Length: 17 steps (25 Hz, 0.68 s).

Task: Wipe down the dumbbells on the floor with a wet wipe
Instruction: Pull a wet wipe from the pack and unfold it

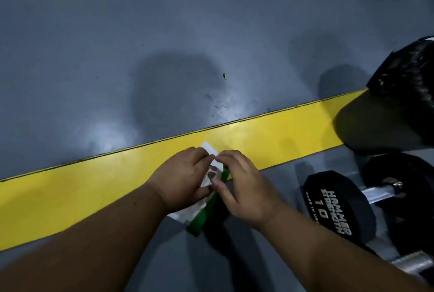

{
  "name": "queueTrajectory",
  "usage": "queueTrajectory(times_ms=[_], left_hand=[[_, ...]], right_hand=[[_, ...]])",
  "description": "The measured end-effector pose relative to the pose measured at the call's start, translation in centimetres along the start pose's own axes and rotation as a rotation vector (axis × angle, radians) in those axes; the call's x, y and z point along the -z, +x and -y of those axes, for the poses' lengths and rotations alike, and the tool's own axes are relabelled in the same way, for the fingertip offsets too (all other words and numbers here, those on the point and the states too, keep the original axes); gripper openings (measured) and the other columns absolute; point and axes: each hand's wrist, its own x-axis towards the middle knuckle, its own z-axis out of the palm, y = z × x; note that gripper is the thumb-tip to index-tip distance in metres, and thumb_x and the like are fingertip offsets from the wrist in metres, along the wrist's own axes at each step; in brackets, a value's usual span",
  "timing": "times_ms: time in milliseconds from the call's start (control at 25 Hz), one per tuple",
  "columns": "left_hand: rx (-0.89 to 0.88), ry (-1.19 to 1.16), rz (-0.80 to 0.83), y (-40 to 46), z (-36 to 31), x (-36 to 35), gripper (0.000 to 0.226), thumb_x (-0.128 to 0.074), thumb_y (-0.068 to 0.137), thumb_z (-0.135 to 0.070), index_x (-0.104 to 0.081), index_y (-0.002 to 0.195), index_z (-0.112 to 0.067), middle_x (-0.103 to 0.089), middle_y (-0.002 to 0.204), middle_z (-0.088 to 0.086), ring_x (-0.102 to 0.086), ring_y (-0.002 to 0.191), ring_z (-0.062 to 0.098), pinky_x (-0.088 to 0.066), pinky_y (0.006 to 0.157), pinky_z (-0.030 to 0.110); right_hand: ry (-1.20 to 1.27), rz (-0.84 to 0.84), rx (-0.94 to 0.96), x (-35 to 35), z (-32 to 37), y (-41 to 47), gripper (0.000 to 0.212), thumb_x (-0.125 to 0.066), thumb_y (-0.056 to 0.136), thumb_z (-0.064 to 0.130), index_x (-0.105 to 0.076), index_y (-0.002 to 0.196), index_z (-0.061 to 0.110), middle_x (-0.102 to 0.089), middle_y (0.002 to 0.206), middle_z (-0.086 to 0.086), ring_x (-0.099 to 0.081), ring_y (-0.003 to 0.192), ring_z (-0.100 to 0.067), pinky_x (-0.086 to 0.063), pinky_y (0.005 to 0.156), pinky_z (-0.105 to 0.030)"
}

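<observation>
Head view, looking down: the left hand (182, 178) grips a soft green-and-white wet wipe pack (206, 200) above the floor (94, 57), while the right hand (242, 183) pinches its top flap. The pack looks light and crushable. A dumbbell (340, 205), probably heavy and rigid, lies at right, best steadied by its metal handle.

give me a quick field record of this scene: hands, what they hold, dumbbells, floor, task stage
left hand: grips the wipe packet from the left
right hand: pinches the packet's top edge, thumb against it
wipe packet: white and green, held above the floor between both hands
dumbbells: black pair lying on the floor at the right, marked 10, untouched
floor: grey with a yellow stripe running under the hands
bag: black plastic at the right edge
task stage: no wipe is out yet, wiping not begun
</observation>
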Motion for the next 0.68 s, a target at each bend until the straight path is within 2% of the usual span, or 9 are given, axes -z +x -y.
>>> queueTrajectory(times_ms=[120,200,280,320,440,560,680], left_hand=[[0.096,0.003,0.009,-1.0,0.1,-1.3,0.053,-0.067,0.079,-0.041,-0.069,0.117,-0.004,-0.065,0.1,0.011,-0.062,0.086,0.032,-0.055,0.072,0.041],[0.122,-0.054,-0.029,-1.3,-0.2,-1.3,0.045,-0.066,0.08,-0.038,-0.072,0.109,-0.004,-0.065,0.095,0.01,-0.063,0.082,0.032,-0.055,0.069,0.039],[0.132,-0.104,-0.081,-1.8,-0.3,-0.8,0.037,-0.06,0.082,-0.035,-0.073,0.099,-0.005,-0.065,0.09,0.009,-0.063,0.078,0.029,-0.055,0.065,0.038],[0.125,-0.109,-0.108,-2.1,-0.1,-0.5,0.035,-0.059,0.083,-0.033,-0.074,0.097,-0.005,-0.065,0.089,0.008,-0.064,0.078,0.028,-0.055,0.064,0.037],[0.094,-0.123,-0.145,-2.7,0.6,0.1,0.034,-0.057,0.087,-0.028,-0.075,0.105,-0.005,-0.067,0.093,0.008,-0.065,0.079,0.025,-0.055,0.066,0.033],[0.081,-0.119,-0.185,-3.4,1.2,0.5,0.032,-0.056,0.091,-0.024,-0.075,0.108,-0.004,-0.067,0.094,0.008,-0.064,0.079,0.024,-0.053,0.067,0.032],[0.075,-0.105,-0.176,-3.9,1.5,0.8,0.035,-0.055,0.091,-0.024,-0.074,0.111,-0.004,-0.068,0.094,0.007,-0.065,0.078,0.024,-0.053,0.066,0.031]], right_hand=[[-0.003,-0.05,-0.154,-3.1,-0.3,-0.5,0.033,-0.057,0.096,0.021,-0.058,0.127,0.012,-0.054,0.13,-0.002,-0.053,0.12,-0.02,-0.043,0.101,-0.027],[0.066,-0.152,-0.277,-5.3,0.0,-0.8,0.026,-0.055,0.094,0.015,-0.058,0.119,0.009,-0.054,0.125,-0.004,-0.054,0.114,-0.022,-0.043,0.098,-0.027],[0.156,-0.291,-0.376,-6.3,0.6,-0.7,0.016,-0.053,0.093,0.015,-0.056,0.108,0.01,-0.052,0.116,-0.002,-0.054,0.104,-0.021,-0.049,0.093,-0.038],[0.129,-0.303,-0.396,-6.6,0.7,-0.7,0.011,-0.054,0.092,0.015,-0.057,0.102,0.011,-0.053,0.11,-0.002,-0.053,0.101,-0.022,-0.05,0.089,-0.043],[-0.087,-0.187,-0.347,-7.2,1.2,-0.1,0.018,-0.058,0.085,0.026,-0.067,0.093,0.012,-0.057,0.1,-0.003,-0.054,0.097,-0.026,-0.053,0.08,-0.044],[-0.183,-0.112,-0.342,-6.9,1.5,0.2,0.032,-0.058,0.08,0.041,-0.074,0.089,0.014,-0.053,0.098,0.001,-0.053,0.098,-0.025,-0.054,0.077,-0.039],[-0.275,-0.054,-0.239,-6.3,2.0,0.4,0.04,-0.056,0.078,0.053,-0.076,0.082,0.018,-0.053,0.092,0.004,-0.052,0.093,-0.024,-0.051,0.071,-0.034]])
